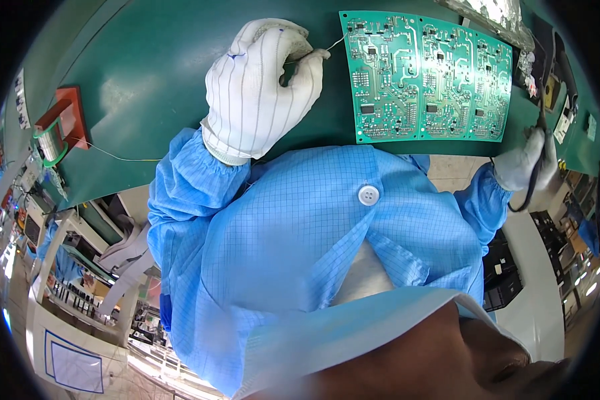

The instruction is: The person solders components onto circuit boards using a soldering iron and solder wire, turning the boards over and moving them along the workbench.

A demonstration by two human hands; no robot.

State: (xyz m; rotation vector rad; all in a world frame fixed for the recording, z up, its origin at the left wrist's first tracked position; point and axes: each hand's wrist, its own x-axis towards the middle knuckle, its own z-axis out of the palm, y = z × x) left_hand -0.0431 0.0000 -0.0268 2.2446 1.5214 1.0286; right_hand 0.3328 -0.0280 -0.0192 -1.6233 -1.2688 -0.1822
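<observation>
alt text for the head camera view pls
A person in a blue smock and white striped gloves works at a green table: the left hand pinches thin solder wire beside a green circuit board panel, the right hand grips a black-corded tool.

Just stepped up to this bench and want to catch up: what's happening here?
A person in a blue smock and white gloves works at a green bench. The left hand pinches a thin solder wire fed from a spool at the bench's left. The right hand grips a dark corded tool, probably a soldering iron, beside a green circuit board panel.
</observation>
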